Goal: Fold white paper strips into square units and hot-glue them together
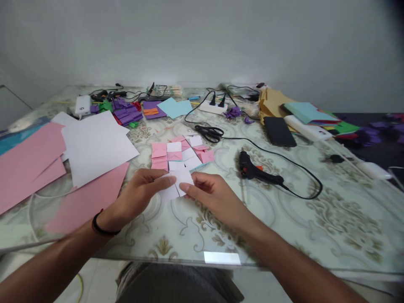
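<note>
Between my two hands is a small white folded piece of paper [184,174], with a seam or fold line running down it. My left hand [142,187] pinches its left side, thumb on top. From the right, my right hand [208,189] grips the other edge, its thumb also pressing on the face and its fingers curled beneath. Just beyond my hands lie several small folded pink papers [159,150] and white folded papers [191,159]. Black-handled scissors [210,133] rest behind them.
Large white sheets [97,147] and pink sheets [28,164] cover the left side. To the right lie a black glue gun [257,170] with its cord and a dark phone [279,131]. At the back are a power strip [213,107] and purple paper strips [128,112].
</note>
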Available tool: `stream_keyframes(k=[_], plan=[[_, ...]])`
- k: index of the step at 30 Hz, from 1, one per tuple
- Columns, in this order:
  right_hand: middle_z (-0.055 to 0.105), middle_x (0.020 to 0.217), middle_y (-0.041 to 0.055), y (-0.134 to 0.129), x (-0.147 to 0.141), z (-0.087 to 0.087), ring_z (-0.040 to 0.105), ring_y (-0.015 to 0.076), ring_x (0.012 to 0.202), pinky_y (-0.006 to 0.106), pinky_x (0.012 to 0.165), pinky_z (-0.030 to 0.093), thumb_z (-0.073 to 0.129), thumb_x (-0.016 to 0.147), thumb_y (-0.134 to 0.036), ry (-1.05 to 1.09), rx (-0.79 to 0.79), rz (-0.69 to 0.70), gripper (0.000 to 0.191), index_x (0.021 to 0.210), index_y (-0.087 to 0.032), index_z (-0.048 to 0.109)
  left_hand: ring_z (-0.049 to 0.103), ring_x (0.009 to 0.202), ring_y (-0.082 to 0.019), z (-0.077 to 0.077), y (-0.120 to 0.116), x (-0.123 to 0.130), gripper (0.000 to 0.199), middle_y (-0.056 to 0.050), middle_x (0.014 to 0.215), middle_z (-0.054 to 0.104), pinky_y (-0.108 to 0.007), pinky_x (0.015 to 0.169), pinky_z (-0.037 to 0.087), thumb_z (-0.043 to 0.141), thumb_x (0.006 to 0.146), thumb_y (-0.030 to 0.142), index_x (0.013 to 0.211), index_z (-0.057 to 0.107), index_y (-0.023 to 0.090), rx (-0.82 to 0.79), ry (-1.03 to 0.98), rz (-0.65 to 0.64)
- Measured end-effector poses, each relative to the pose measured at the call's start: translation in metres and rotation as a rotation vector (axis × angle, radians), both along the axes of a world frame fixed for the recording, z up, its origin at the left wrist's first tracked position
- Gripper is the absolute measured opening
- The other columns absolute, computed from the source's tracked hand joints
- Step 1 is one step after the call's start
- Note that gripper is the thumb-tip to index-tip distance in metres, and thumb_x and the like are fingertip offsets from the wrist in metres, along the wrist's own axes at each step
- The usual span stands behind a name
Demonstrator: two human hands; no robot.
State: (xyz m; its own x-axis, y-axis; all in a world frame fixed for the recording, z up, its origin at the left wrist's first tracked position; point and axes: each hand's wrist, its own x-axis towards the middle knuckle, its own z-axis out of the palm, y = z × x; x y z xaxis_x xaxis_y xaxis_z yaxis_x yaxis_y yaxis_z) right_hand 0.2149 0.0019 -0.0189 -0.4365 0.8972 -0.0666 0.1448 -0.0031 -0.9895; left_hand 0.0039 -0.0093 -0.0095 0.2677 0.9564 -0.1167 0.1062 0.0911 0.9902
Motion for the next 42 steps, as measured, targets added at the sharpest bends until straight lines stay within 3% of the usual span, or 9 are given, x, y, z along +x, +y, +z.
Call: stream_keyframes(k=[3, 7, 14, 20, 26, 33, 42], plan=[[0.047, 0.066, -0.0035, 0.0, 0.001, 0.0, 0.042, 0.0121, 0.061, 0.026, 0.056, 0.036, 0.071, 0.088, -0.061, -0.015, -0.034, 0.005, 0.048, 0.069, -0.019, 0.055, 0.054, 0.068, -0.015, -0.001, -0.001, 0.0, 0.034, -0.003, 0.073, 0.066, -0.028, 0.063, 0.043, 0.068, 0.095, 0.044, 0.08, 0.077, 0.014, -0.047, -0.024, -0.027], [0.051, 0.066, -0.0027, 0.0, 0.001, -0.001, 0.045, 0.0131, 0.063, 0.027, 0.058, 0.037, 0.069, 0.091, -0.053, -0.061, 0.033, -0.024, 0.042, 0.068, -0.02, 0.055, 0.054, 0.068, -0.014, -0.002, -0.001, 0.0, 0.035, -0.002, 0.072, 0.065, -0.027, 0.063, 0.042, 0.068, 0.095, 0.044, 0.078, 0.074, 0.014, -0.047, -0.032, -0.022], [0.056, 0.07, -0.0019, -0.003, 0.002, 0.0, 0.049, 0.0143, 0.066, 0.028, 0.061, 0.039, 0.066, 0.095, -0.043, -0.143, 0.135, -0.041, 0.033, 0.073, -0.02, 0.059, 0.048, 0.06, -0.011, 0.007, 0.002, -0.001, 0.036, 0.001, 0.065, 0.058, -0.024, 0.054, 0.033, 0.076, 0.087, 0.046, 0.072, 0.07, 0.013, -0.074, 0.1, -0.02], [0.069, 0.086, 0.0011, -0.001, 0.006, 0.002, 0.063, 0.0178, 0.083, 0.032, 0.081, 0.051, 0.074, 0.091, -0.035, 0.084, 0.198, 0.003, 0.014, 0.093, -0.022, 0.07, 0.054, 0.07, -0.013, -0.003, 0.005, 0.0, 0.026, -0.001, 0.077, 0.065, -0.025, 0.066, 0.044, 0.077, 0.09, 0.039, 0.081, 0.073, 0.014, -0.015, -0.148, 0.05], [0.074, 0.088, 0.003, -0.003, 0.006, 0.002, 0.068, 0.0191, 0.084, 0.034, 0.079, 0.054, 0.075, 0.09, -0.035, 0.101, 0.24, -0.093, 0.013, 0.09, -0.022, 0.072, 0.064, 0.075, -0.015, -0.006, 0.005, 0.003, 0.019, -0.001, 0.076, 0.07, -0.026, 0.072, 0.051, 0.085, 0.082, 0.031, 0.08, 0.074, 0.016, -0.006, -0.26, 0.048], [0.069, 0.081, 0.0005, -0.007, 0.006, 0.008, 0.065, 0.0167, 0.076, 0.033, 0.074, 0.052, 0.078, 0.089, -0.025, 0.009, 0.528, -0.127, 0.009, 0.087, -0.022, 0.069, 0.07, 0.071, -0.011, 0.004, 0.002, 0.006, 0.005, 0.0, 0.08, 0.079, -0.02, 0.065, 0.055, 0.085, 0.083, 0.021, 0.085, 0.081, 0.019, 0.124, -0.142, 0.03], [0.07, 0.078, 0.0031, -0.008, 0.005, 0.006, 0.064, 0.0172, 0.072, 0.033, 0.065, 0.051, 0.069, 0.092, -0.01, 0.063, 0.87, -0.119, 0.015, 0.086, -0.022, 0.065, 0.078, 0.087, -0.014, 0.005, -0.005, 0.002, 0.011, -0.002, 0.092, 0.085, -0.02, 0.081, 0.06, 0.08, 0.086, 0.014, 0.092, 0.083, 0.022, 0.322, -0.06, 0.023]])
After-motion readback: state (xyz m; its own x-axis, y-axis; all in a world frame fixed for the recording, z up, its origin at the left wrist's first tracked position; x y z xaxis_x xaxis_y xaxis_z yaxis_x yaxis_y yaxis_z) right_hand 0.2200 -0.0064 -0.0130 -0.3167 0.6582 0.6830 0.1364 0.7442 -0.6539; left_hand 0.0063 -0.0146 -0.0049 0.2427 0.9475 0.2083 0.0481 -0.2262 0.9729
